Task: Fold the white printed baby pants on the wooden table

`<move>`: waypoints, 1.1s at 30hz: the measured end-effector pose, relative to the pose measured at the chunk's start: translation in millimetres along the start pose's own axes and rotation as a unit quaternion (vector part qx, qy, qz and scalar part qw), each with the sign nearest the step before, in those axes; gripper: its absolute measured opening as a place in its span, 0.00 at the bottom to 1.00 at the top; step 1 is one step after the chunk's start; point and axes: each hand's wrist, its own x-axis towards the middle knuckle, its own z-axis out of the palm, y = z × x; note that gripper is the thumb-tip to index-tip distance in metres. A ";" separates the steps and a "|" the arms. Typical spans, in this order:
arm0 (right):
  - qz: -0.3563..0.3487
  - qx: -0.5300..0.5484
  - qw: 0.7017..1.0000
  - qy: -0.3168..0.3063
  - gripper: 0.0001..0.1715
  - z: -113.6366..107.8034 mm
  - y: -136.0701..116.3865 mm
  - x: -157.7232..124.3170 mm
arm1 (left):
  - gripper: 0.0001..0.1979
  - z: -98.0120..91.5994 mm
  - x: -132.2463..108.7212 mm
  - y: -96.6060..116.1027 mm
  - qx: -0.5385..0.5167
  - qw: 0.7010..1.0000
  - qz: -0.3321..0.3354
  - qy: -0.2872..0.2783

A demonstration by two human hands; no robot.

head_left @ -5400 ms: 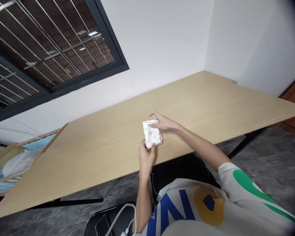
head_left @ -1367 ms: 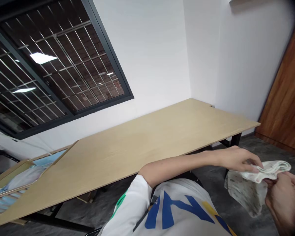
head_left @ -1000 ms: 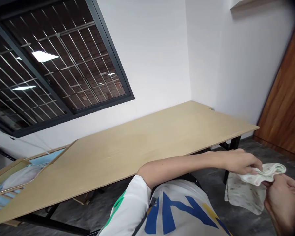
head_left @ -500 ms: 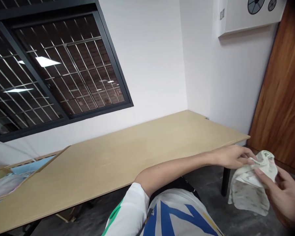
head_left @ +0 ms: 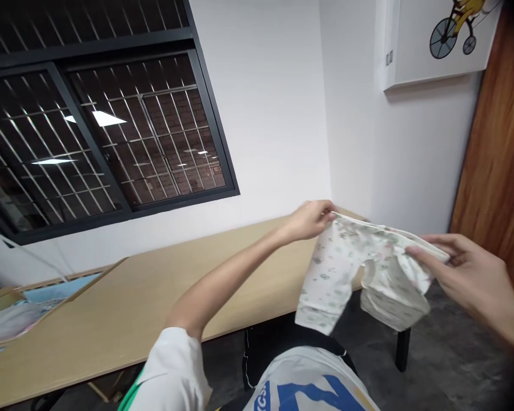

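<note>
A small pair of white baby pants [head_left: 379, 251] with a green and pink print hangs in the air between my hands, its two legs dangling. My left hand [head_left: 312, 220] pinches one end of the waistband, above the table. The other end of the waistband is gripped by my right hand [head_left: 475, 274], thumb in front and fingers partly hidden behind the cloth. One leg hangs fairly straight on the left; the right one is bunched and creased.
The wooden table [head_left: 223, 274] runs along the wall under a barred window [head_left: 154, 131]. At its left end stands a box [head_left: 47, 302] with folded cloth in it. A white wall box [head_left: 437, 63] and a wooden door [head_left: 492, 171] are at the right.
The pants were bunched up between both hands low at the right. My left hand has moved left and up, and the pants are now stretched open at the waistband with the legs hanging.
</note>
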 end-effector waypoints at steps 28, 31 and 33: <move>-0.160 -0.132 0.898 -0.389 0.14 366.9 -91.3 124.8 | 0.14 -34.1 -102.0 -276.2 0.033 0.877 -0.478 -0.023; -0.121 -0.132 0.902 -0.394 0.14 392.2 -74.6 122.5 | 0.20 0.1 -106.8 -306.3 -0.004 0.859 -0.512 -0.012; -0.097 -0.131 0.901 -0.403 0.14 406.3 -62.2 117.7 | 0.21 24.9 -111.4 -322.0 -0.020 0.850 -0.527 0.004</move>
